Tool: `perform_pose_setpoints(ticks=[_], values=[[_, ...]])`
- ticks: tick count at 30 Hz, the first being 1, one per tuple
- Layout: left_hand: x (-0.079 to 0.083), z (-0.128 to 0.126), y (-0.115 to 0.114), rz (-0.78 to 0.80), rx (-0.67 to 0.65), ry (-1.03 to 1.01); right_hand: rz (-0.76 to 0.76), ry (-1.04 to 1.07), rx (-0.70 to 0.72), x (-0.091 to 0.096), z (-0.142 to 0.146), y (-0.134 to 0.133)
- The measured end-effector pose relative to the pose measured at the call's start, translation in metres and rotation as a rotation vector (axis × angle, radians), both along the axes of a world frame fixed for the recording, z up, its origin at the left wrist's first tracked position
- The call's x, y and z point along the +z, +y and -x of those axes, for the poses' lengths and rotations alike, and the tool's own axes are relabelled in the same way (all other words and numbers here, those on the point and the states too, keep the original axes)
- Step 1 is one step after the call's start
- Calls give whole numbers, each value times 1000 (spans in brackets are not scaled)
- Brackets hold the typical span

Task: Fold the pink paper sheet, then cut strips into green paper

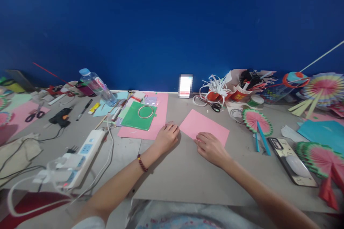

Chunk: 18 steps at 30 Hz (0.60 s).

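Where the right hand point(209, 146) rests: on the near edge of the pink sheet point(204, 123), palm down, fingers close together and slightly bent; can't tell if the edge is pinched or just pressed.
Left hand point(168, 135): palm down at the sheet's left corner, fingers narrow and loosely curled; undersides hidden, so can't tell contact or grip. Beaded bracelet point(142, 163) on that wrist.
Pink sheet: flat on the bench point(182, 175), turned askew, left corner toward the left hand, near edge partly under the right. No fold or cut visible on it.
Step in hand: my read is steadying or squaring up the paper. No tool in sight in either hand.
Next move calls for: I'd say a fingertip under one edge while the other hand pins the sheet; thin stock, so it could slide or crease if pushed hard.
Larger pink sheet point(162, 111): just left of the working one, green packet point(134, 118) lying on it.
Right side: pink-and-green paper fan point(255, 120) near the right hand, then a phone point(276, 144) with a white mouse point(297, 166) on top.
Back edge: black scissors point(215, 107) beside red paper cups point(239, 94); reachable, but apart from both hands.
Far left: power strip point(87, 150), with a glue gun point(61, 117) beyond it; well apart from the paper.
Wall: plain blue panel point(172, 32) behind everything.
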<state>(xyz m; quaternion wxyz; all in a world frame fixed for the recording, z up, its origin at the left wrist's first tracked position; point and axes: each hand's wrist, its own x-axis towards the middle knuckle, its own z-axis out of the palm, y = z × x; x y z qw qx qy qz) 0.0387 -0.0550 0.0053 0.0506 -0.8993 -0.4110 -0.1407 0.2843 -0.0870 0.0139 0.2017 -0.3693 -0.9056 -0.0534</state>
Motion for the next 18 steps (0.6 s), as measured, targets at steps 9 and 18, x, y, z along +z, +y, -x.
perform_pose_setpoints(ticks=[9, 18], values=[[0, 0, 0, -4, -2, 2, 8, -8, -26, 3, -12, -14], [1, -1, 0, -1, 15, 11, 5, 5, -60, 1, -23, -26]])
